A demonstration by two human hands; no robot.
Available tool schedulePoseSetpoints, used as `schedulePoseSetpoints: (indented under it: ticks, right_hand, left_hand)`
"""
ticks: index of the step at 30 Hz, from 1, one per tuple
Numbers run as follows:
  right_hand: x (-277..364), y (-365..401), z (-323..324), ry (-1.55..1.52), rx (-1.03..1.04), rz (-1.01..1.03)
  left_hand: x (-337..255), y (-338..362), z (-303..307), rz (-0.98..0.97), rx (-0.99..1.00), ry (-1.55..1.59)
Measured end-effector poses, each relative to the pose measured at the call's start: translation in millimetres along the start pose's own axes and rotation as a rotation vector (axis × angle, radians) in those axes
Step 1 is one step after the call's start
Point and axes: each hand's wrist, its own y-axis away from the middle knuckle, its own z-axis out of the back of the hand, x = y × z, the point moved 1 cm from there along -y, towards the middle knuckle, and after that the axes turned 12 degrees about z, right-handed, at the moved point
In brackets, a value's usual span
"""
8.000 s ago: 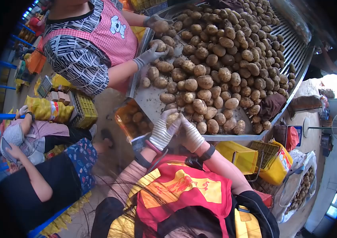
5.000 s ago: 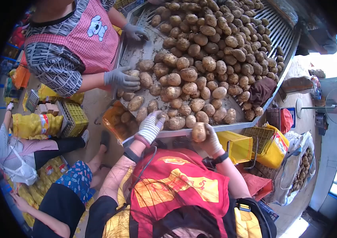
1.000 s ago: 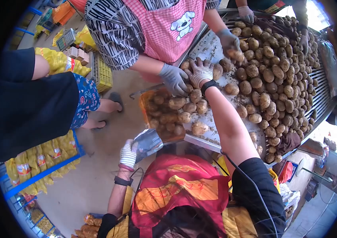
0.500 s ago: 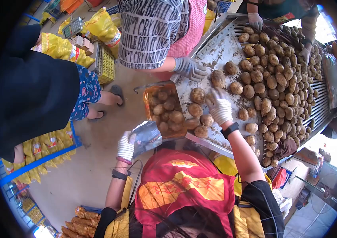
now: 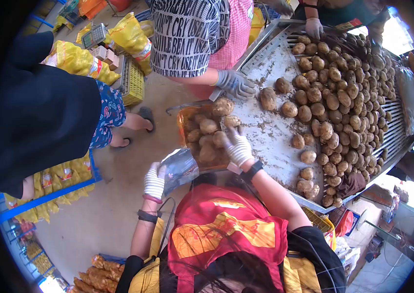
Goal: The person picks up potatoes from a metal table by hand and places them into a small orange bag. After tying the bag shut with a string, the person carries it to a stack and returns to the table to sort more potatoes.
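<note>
My left hand, in a striped white glove, is closed on the edge of a dark grey, shiny plastic packet. My right hand, gloved the same way, reaches over the near left edge of the metal sorting table with its fingers apart. A muddy potato lies just beyond those fingertips, and another potato is beside the hand, above the crate. Below the table edge stands an orange-lined crate holding several potatoes. A larger potato is at the table's corner.
A co-worker's grey-gloved hand rests on the table's far left corner. The big potato heap covers the right side, with another person's gloved hand behind it. Yellow sacks and a yellow crate stand on the floor.
My right hand has swept left and toward me from mid-table to the crate side. The potatoes near that edge have moved left, several into or over the crate. My left hand keeps its packet.
</note>
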Motion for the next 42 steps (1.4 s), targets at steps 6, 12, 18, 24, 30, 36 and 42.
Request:
schedulePoseSetpoints:
  ticks: [6, 12, 18, 24, 30, 36, 42]
  right_hand:
    - [-27, -27, 15, 0.169, -0.089, 0.050]
    - [23, -6, -38, 0.199, 0.337, 0.273]
    - [35, 15, 23, 0.324, 0.383, -0.219]
    - [25, -18, -2, 0.089, 0.211, -0.222]
    - [7, -86, -13, -0.042, -0.065, -0.277]
    - [13, -45, 20, 0.013, 0.147, -0.114]
    - [40, 42, 19, -0.269, 0.003, 0.029]
  left_hand:
    - [-10, 9, 19, -0.012, -0.001, 0.103]
    - [-35, 7, 43, -0.047, -0.053, 0.204]
    - [-40, 5, 59, -0.092, -0.110, 0.249]
    - [-45, 3, 65, -0.063, -0.080, 0.169]
    - [-60, -8, 64, -0.095, 0.019, 0.254]
    - [-83, -36, 58, 0.037, 0.242, 0.589]
    - [-110, -60, 40, 0.208, 0.594, 0.823]
